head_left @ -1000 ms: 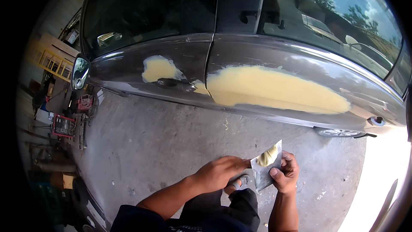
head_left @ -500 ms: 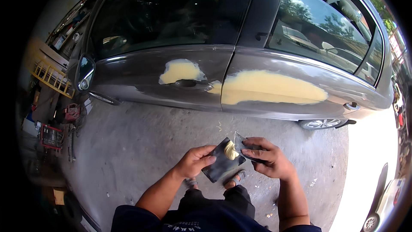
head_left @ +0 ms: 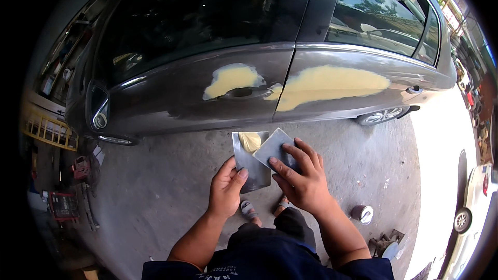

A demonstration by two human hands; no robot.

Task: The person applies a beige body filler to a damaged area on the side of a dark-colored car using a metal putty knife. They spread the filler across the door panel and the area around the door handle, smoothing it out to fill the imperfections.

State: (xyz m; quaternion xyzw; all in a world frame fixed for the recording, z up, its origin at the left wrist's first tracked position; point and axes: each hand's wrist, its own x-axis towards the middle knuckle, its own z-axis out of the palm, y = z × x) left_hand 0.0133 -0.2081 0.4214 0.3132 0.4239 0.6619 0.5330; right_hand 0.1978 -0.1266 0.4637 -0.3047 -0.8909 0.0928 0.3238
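Note:
My left hand grips a flat grey putty board by its left edge, thumb on top. A lump of pale yellow putty sits at the board's far end. In my right hand is a flat grey spreader, with fingers laid across its face. The spreader's left corner overlaps the board and meets the putty's lower right side. Beyond both hands stands a grey-brown car. Yellow filler covers a patch on its front door and a longer patch on its rear door.
A round can and a metal tool rest on the concrete floor at my right. Red equipment and a yellow ladder-like frame line the left side. A white car is outside at far right.
Both hands have moved farther from my body. The board has turned straighter, and the spreader has tipped flatter, overlapping it. The view has shifted, bringing the can and metal tool into sight.

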